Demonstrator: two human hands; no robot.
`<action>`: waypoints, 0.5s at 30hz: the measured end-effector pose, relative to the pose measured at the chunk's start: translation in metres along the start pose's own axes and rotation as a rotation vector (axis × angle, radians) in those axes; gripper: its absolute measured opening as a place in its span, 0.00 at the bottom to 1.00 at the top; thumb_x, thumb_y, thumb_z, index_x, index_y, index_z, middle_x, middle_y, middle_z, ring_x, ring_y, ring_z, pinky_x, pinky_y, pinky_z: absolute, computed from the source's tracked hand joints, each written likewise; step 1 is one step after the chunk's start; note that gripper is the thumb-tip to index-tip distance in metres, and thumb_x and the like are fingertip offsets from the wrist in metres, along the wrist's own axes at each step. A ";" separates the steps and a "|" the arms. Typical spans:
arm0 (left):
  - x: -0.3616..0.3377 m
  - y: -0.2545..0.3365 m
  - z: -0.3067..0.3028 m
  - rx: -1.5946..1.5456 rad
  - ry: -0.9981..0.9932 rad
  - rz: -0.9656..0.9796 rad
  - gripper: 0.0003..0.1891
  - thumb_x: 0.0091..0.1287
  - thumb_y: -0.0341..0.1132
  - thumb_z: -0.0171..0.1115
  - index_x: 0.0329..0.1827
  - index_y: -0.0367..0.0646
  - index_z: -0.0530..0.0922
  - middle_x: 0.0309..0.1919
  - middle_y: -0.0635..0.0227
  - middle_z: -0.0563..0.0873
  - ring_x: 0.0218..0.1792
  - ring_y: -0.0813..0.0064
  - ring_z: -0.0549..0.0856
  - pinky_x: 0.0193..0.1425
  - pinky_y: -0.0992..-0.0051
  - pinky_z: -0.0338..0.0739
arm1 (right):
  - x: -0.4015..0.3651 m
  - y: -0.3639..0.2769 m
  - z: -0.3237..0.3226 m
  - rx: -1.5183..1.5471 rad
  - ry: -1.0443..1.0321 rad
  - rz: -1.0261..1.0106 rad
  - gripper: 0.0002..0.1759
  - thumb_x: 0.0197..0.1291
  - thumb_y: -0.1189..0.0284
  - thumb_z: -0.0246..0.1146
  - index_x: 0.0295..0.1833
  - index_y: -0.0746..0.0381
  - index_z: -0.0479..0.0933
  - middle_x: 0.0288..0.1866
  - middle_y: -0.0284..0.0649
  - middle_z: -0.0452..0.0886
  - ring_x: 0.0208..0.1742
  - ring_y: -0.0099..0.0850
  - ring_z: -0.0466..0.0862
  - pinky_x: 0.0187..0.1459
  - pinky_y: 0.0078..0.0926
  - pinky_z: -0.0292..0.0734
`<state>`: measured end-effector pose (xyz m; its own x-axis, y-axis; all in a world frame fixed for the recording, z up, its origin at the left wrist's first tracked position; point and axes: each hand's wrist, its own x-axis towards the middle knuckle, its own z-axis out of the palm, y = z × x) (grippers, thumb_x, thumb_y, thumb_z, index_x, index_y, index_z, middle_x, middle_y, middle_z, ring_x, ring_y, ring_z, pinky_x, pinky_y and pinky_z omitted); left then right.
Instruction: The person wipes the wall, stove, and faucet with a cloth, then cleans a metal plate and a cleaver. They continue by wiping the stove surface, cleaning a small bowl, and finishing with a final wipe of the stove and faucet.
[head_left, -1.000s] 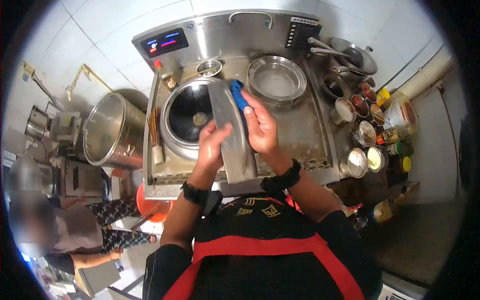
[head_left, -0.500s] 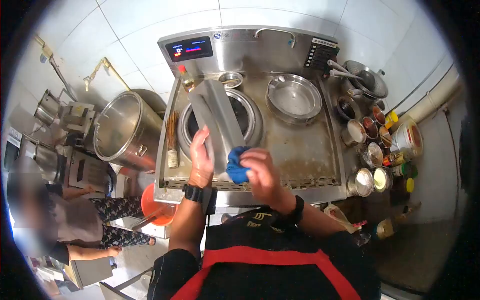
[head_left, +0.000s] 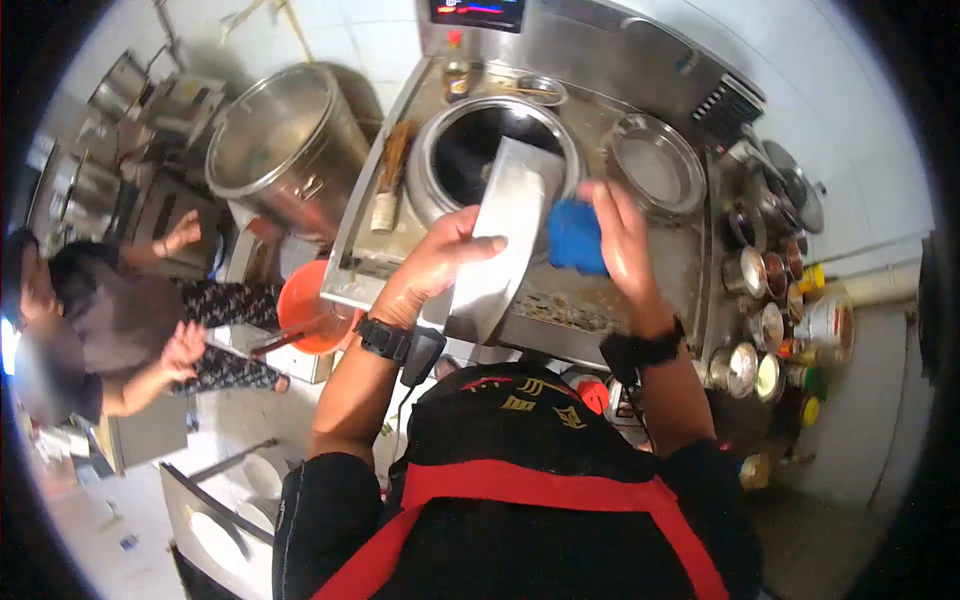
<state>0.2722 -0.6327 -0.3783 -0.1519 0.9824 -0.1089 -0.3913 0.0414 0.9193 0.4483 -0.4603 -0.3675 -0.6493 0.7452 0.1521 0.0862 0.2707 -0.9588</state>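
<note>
A flat metal piece [head_left: 508,225], long and pale, stands tilted in front of the wok [head_left: 470,150]. My left hand [head_left: 445,252] grips its left side, thumb across the face. To the right of it, my right hand [head_left: 622,240] holds a blue cloth [head_left: 577,238] against the palm, blurred by motion. The cloth is close to the metal's right edge; whether they touch cannot be made out.
A bamboo brush [head_left: 385,205] lies left of the wok, a bottle [head_left: 456,72] behind it. A steel basin [head_left: 658,165] sits right. Seasoning bowls [head_left: 743,270] stand far right. Left are a large pot [head_left: 270,135], an orange bucket [head_left: 312,305] and another person [head_left: 115,310].
The view has turned and shifted. My left hand has closed on the metal piece, which now faces up more broadly. My right hand and cloth have moved right. The other person's hands are raised.
</note>
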 end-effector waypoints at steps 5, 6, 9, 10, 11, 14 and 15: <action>-0.022 -0.050 -0.038 0.500 -0.264 -0.073 0.22 0.64 0.36 0.63 0.60 0.37 0.74 0.46 0.72 0.82 0.46 0.80 0.77 0.53 0.74 0.73 | -0.077 0.073 0.018 0.195 -0.541 0.653 0.27 0.65 0.55 0.62 0.55 0.68 0.77 0.49 0.38 0.83 0.45 0.27 0.82 0.50 0.29 0.77; -0.024 -0.060 -0.041 0.532 -0.339 -0.039 0.22 0.64 0.38 0.63 0.58 0.36 0.74 0.45 0.69 0.82 0.46 0.78 0.77 0.52 0.73 0.73 | -0.091 0.085 0.009 0.183 -0.555 0.660 0.27 0.65 0.55 0.62 0.55 0.68 0.77 0.49 0.38 0.83 0.45 0.27 0.82 0.50 0.29 0.77; -0.036 -0.077 -0.041 0.831 -0.332 -0.358 0.22 0.64 0.41 0.63 0.55 0.35 0.75 0.44 0.64 0.82 0.46 0.77 0.77 0.51 0.72 0.73 | -0.121 0.083 0.008 -0.525 -0.748 -0.425 0.30 0.62 0.54 0.64 0.56 0.70 0.76 0.47 0.38 0.83 0.44 0.28 0.82 0.50 0.28 0.77; -0.036 -0.108 -0.050 0.767 -0.407 -0.251 0.22 0.63 0.43 0.64 0.53 0.35 0.75 0.44 0.61 0.82 0.46 0.74 0.79 0.51 0.70 0.74 | -0.129 0.068 0.018 -0.096 -0.748 0.180 0.29 0.61 0.55 0.65 0.56 0.69 0.76 0.43 0.37 0.83 0.43 0.28 0.83 0.48 0.27 0.77; -0.039 -0.119 -0.050 0.700 -0.483 -0.143 0.23 0.62 0.44 0.64 0.52 0.35 0.75 0.44 0.58 0.83 0.46 0.71 0.80 0.50 0.68 0.74 | -0.136 0.059 0.024 0.339 -0.666 0.778 0.28 0.60 0.56 0.65 0.55 0.69 0.76 0.40 0.36 0.83 0.41 0.28 0.83 0.46 0.27 0.78; -0.045 -0.131 -0.039 0.818 -0.573 -0.139 0.23 0.60 0.46 0.65 0.51 0.37 0.76 0.45 0.54 0.84 0.46 0.63 0.82 0.50 0.65 0.75 | -0.152 0.067 0.032 0.189 -0.554 1.141 0.22 0.59 0.61 0.64 0.53 0.67 0.77 0.37 0.35 0.83 0.37 0.25 0.83 0.40 0.24 0.78; -0.046 -0.134 -0.038 0.810 -0.589 -0.133 0.23 0.60 0.46 0.65 0.51 0.37 0.76 0.45 0.54 0.84 0.46 0.63 0.82 0.50 0.65 0.75 | -0.157 0.066 0.032 0.187 -0.537 1.148 0.22 0.59 0.61 0.64 0.53 0.67 0.77 0.37 0.35 0.83 0.37 0.25 0.83 0.40 0.24 0.78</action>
<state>0.2976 -0.6906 -0.5109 0.4061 0.8853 -0.2265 0.3952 0.0533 0.9170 0.5313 -0.5793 -0.4620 -0.4991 0.1431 -0.8547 0.7187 -0.4827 -0.5005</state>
